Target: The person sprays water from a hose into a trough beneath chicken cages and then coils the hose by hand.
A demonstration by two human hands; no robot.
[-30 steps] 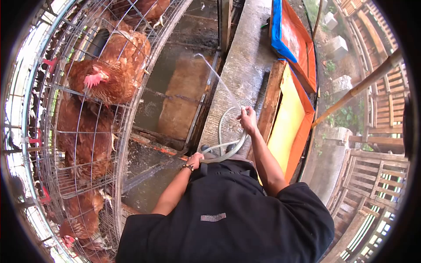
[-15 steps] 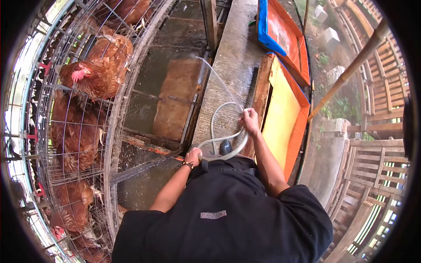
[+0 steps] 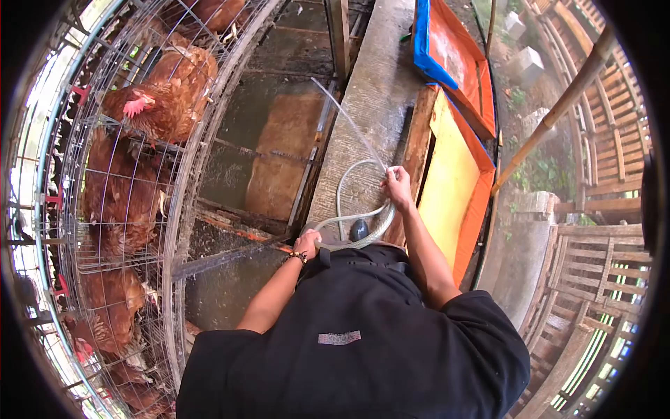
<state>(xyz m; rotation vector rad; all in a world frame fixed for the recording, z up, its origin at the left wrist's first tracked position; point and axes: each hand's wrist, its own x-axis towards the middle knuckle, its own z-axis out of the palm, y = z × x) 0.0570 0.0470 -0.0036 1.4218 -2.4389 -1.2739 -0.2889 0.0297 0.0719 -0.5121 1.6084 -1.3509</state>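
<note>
A pale flexible hose (image 3: 338,218) curves in loops between my two hands. My right hand (image 3: 397,187) is closed on it near its end, and a thin stream of water (image 3: 349,122) leaves there toward the upper left. Lower down, my left hand (image 3: 307,244), with a beaded bracelet at the wrist, is closed round another stretch of the hose. Under the hose lies a wet concrete walkway (image 3: 363,91). The stream points at the wet pit (image 3: 241,174), where a brown board (image 3: 276,181) lies.
Brown hens (image 3: 167,98) stand in a wire cage (image 3: 188,153) on the left. On the right are a yellow panel (image 3: 443,181) with an orange edge and an orange tarp tray (image 3: 457,59) edged in blue. A bamboo pole (image 3: 551,115) slants before slatted wooden fencing (image 3: 600,258).
The water stream has shifted slightly and its far end now shows higher up. My right hand has risen a little; both hands keep hold of the hose. The view has moved slightly.
</note>
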